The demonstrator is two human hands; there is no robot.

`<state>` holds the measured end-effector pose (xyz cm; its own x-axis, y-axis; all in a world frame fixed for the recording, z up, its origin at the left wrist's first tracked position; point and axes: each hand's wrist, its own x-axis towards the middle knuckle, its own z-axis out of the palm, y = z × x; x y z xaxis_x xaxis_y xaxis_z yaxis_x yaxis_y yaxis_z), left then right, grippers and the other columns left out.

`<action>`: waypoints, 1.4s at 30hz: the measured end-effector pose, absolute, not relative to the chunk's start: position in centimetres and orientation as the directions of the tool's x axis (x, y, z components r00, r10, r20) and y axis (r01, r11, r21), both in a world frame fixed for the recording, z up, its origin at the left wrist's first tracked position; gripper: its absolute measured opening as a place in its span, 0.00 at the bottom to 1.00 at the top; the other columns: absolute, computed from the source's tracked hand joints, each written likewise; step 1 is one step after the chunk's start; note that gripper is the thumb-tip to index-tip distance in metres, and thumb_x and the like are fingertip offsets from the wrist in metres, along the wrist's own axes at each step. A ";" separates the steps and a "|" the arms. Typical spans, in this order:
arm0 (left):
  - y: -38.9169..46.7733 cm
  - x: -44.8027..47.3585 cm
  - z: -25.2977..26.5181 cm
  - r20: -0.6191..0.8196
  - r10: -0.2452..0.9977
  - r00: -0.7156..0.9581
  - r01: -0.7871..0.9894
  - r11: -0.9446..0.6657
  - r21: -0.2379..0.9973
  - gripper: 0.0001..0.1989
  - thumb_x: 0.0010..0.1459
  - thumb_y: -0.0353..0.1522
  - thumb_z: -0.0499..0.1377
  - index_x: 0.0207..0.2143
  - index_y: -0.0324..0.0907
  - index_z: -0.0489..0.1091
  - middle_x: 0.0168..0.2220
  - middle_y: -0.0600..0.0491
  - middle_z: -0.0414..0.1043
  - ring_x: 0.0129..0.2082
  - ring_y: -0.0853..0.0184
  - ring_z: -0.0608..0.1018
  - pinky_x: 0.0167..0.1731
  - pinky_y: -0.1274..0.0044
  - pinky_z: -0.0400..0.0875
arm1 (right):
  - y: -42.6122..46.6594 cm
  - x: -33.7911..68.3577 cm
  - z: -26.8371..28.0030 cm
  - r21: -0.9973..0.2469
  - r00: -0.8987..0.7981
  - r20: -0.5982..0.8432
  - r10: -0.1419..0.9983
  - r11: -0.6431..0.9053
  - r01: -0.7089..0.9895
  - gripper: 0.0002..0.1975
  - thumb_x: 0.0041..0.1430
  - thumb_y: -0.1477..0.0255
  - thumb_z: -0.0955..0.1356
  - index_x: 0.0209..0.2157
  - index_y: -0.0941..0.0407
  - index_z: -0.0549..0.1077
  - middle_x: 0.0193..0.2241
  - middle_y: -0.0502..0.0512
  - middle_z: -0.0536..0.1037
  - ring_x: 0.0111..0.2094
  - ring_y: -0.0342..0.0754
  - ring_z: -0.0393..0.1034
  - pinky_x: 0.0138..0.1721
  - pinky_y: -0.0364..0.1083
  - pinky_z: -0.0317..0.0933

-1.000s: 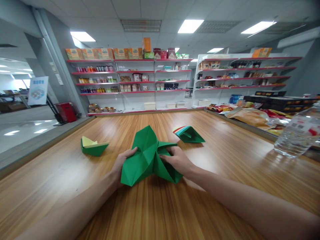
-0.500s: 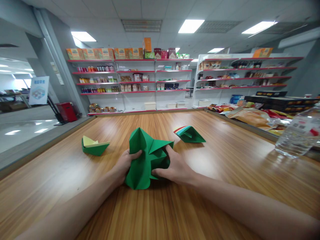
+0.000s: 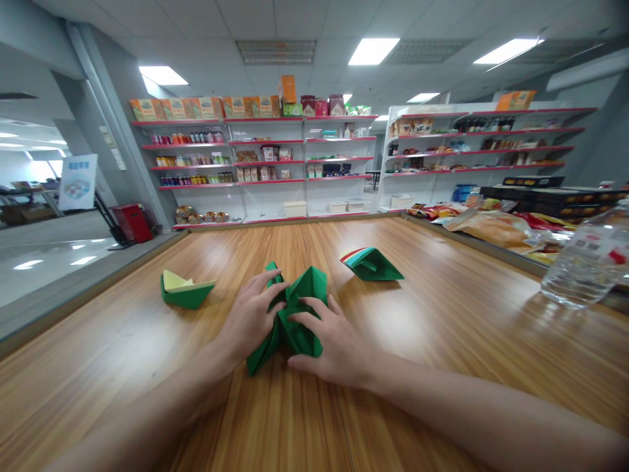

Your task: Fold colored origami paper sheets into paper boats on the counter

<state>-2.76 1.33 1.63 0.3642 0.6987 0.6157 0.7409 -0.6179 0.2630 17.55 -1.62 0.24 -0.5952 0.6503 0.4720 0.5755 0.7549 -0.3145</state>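
Both hands have changed hold since 0.5 s ago: fingers now lie over the folded, green, multi-lobed paper piece [image 3: 295, 333], whose lobes have drawn inward. It sits between them, low over the wood-grain table [image 3: 466, 314]. At its 9 o'clock, the left hand [image 3: 253, 314] covers 1 side; at 4 o'clock, the right hand [image 3: 344, 341] rests spread fingers on the other, thumb near the lower edge. The hands are apart; I cannot tell how firmly either grips. This looks like collapsing creases; the next move seems to call for even, gentle pressure. The paper appears sharply creased, angular, partly hidden.
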 end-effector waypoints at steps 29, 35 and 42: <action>4.0 -7.3 4.6 0.506 0.862 0.011 0.492 -0.446 0.748 0.08 0.46 0.35 0.64 0.22 0.41 0.69 0.27 0.54 0.70 0.27 0.67 0.72 0.26 0.79 0.64 | 0.5 18.5 -0.2 -0.629 -0.185 0.607 0.773 0.610 0.482 0.16 0.54 0.74 0.65 0.46 0.54 0.63 0.35 0.55 0.75 0.36 0.51 0.72 0.37 0.49 0.65; 4.0 -7.1 3.9 0.408 0.913 0.007 0.277 -0.394 0.876 0.10 0.52 0.38 0.61 0.28 0.40 0.67 0.23 0.56 0.68 0.22 0.70 0.70 0.23 0.80 0.62 | 2.4 19.1 -0.1 -0.913 0.015 0.408 0.913 0.407 0.019 0.12 0.54 0.64 0.69 0.36 0.56 0.66 0.29 0.54 0.77 0.31 0.51 0.74 0.33 0.50 0.69; 4.2 -6.1 2.0 0.348 0.935 -0.069 0.355 -0.303 0.884 0.13 0.54 0.41 0.58 0.35 0.40 0.65 0.27 0.53 0.72 0.25 0.66 0.73 0.26 0.77 0.65 | 2.5 19.0 -0.7 -0.969 -0.089 0.248 0.965 0.248 -0.012 0.26 0.43 0.71 0.74 0.45 0.55 0.64 0.43 0.56 0.76 0.43 0.52 0.72 0.44 0.51 0.68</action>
